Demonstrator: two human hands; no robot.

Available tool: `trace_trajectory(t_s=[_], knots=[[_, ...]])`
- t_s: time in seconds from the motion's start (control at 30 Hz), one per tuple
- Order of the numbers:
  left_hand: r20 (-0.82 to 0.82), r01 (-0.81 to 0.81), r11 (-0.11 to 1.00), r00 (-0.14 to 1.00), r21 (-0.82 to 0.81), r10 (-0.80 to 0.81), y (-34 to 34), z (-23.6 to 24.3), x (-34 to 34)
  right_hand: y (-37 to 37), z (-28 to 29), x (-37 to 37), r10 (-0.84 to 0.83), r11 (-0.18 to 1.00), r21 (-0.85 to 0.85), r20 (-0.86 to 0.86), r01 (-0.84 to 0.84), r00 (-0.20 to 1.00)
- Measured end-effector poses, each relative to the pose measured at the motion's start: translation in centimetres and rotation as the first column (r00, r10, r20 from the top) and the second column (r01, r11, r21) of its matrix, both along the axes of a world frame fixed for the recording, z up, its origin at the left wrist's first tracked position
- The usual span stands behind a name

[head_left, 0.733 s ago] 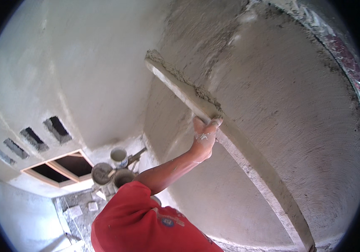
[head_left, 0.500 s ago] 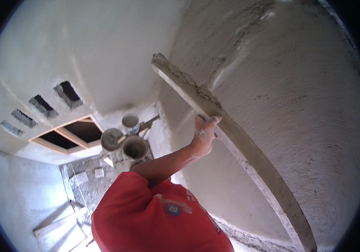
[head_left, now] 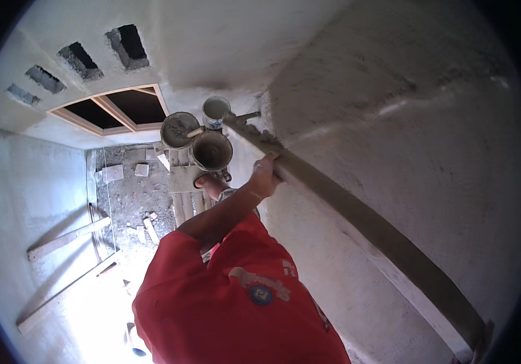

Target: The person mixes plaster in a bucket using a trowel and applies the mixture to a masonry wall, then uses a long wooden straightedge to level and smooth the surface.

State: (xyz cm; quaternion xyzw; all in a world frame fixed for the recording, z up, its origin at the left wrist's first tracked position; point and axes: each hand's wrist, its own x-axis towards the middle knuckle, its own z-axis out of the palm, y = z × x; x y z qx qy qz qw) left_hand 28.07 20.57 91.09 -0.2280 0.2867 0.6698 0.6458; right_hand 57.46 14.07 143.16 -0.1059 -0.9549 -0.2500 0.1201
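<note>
My left hand is closed around a long, straight plastering board, near its far end. The board runs diagonally from the middle of the view to the lower right. Wet mortar lies heaped along its top edge, beyond my fingers. Down at the near end, part of my right hand shows with its fingers bent round the board; the rest is hidden behind it. To the right of the board spreads a wall of damp grey plaster, marked with a rough, lighter ridge.
Beyond my left arm stand a mortar bucket, a round pan of mortar and a white pail. A wooden window frame is set in the far wall. Planks and rubble lie below, at left. My foot rests on boards.
The board and my left hand have come down, toward the buckets. My view has tilted, bringing in my foot, more of the floor and my right hand at the board's near end.
</note>
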Motion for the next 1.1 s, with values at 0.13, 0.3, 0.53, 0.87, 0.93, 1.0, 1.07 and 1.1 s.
trace_trajectory(t_s=[0.13,0.3,0.53,0.87,0.93,1.0,1.07,1.1], knots=[[-0.003,-0.028,0.997,1.000,-0.077,0.028,1.3,-13.7,-3.3,6.2,-6.7,-7.6,-0.045,0.883,-0.434,0.302,0.179,0.952],[0.045,-0.065,0.950,0.996,-0.306,0.083,1.4,-23.8,-7.0,11.1,-18.3,-19.5,0.126,0.943,-0.327,0.519,0.061,0.846],[0.118,0.006,0.946,0.992,-0.325,0.035,-2.0,-20.9,-2.9,10.4,-10.7,-13.4,0.005,0.874,-0.457,0.346,0.164,0.938],[-0.164,0.168,0.986,0.973,0.014,-0.164,5.9,0.8,2.2,-3.3,-6.4,6.5,-0.821,0.567,0.173,0.045,0.805,0.569],[-0.290,0.224,0.965,0.941,0.137,-0.178,9.3,3.9,4.4,-6.0,-8.9,9.8,-0.860,0.501,0.244,0.031,0.831,0.509],[-0.522,0.276,0.960,0.827,0.055,-0.208,12.8,7.3,6.2,-6.8,-11.6,13.2,-0.890,0.437,0.286,-0.003,0.853,0.457],[-0.482,0.210,0.976,0.862,0.057,-0.157,15.0,15.0,7.3,-7.2,-13.2,16.1,-0.879,0.437,0.265,-0.076,0.860,0.471],[-0.490,0.204,0.959,0.868,0.197,-0.084,15.9,17.1,7.6,-7.4,-13.8,16.9,-0.870,0.440,0.257,-0.114,0.860,0.479]])
